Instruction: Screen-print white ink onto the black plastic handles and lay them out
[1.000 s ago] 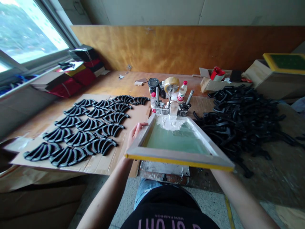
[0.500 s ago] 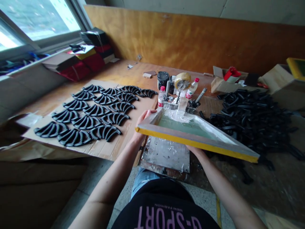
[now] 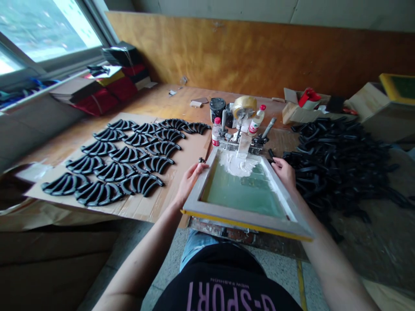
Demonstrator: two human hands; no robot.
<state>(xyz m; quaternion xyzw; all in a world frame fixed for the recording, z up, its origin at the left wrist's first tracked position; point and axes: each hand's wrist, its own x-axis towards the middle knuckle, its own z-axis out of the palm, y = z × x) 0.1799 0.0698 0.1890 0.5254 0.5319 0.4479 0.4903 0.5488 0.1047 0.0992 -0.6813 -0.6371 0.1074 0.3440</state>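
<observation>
A wooden-framed printing screen [image 3: 246, 220] with green mesh and white ink at its far end lies lowered in front of me, hinged to a clamp [image 3: 241, 140] at the back. My left hand [image 3: 189, 179] grips the frame's left rail. My right hand [image 3: 285, 172] rests on the right rail with its fingers curled over the edge. A white squeegee stands in the ink near the clamp.
Rows of black curved parts [image 3: 129, 160] lie on cardboard at the left. A large heap of the same black parts [image 3: 337, 155] lies at the right. Bottles, a black jar [image 3: 217, 108] and a tape roll [image 3: 244, 106] stand behind the clamp. Boxes sit far right.
The screen was tilted up half a second ago, with my right hand under it; now it lies down flat and my right hand is on the right rail.
</observation>
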